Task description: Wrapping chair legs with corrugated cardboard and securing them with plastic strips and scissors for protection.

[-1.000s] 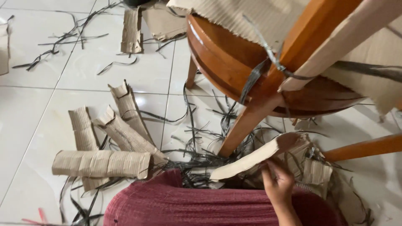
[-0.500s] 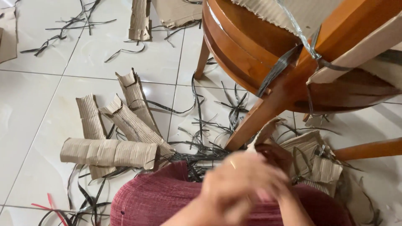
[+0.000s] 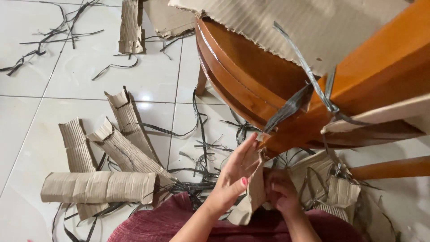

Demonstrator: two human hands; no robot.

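Best peeled slowly: left hand (image 3: 235, 177), fingers spread flat, bracing the brown corrugated cardboard strip (image 3: 251, 195) just below the glossy wooden chair leg (image 3: 286, 134), while right hand (image 3: 282, 195), seemingly closed around it, pulls clear of the black plastic strapping (image 3: 291, 105).

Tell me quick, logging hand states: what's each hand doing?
Left hand: open, fingers against the cardboard strip.
Right hand: closed on that strip.
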